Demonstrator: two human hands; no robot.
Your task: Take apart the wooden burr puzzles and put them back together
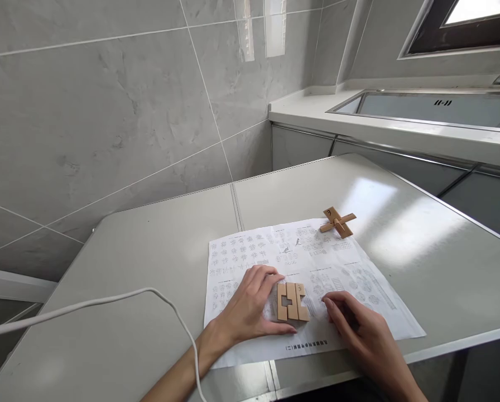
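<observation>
Three notched wooden puzzle pieces (292,302) lie side by side on a printed paper sheet (250,353), with a small gap showing between their notches. My left hand (252,301) is open around them, fingers beyond their far end and thumb by their near end; contact is unclear. To their right, my right hand (356,324) rests over the sheet with fingers curled and thumb and index tips close together, nothing visible in them. A crossed set of wooden pieces (337,222) sits at the sheet's far right corner.
The sheet lies on a light grey table (162,251). A white cable (107,298) crosses the table's left side and passes over my left forearm. A tiled wall (107,111) stands behind; a counter with a sink (417,106) is at the back right.
</observation>
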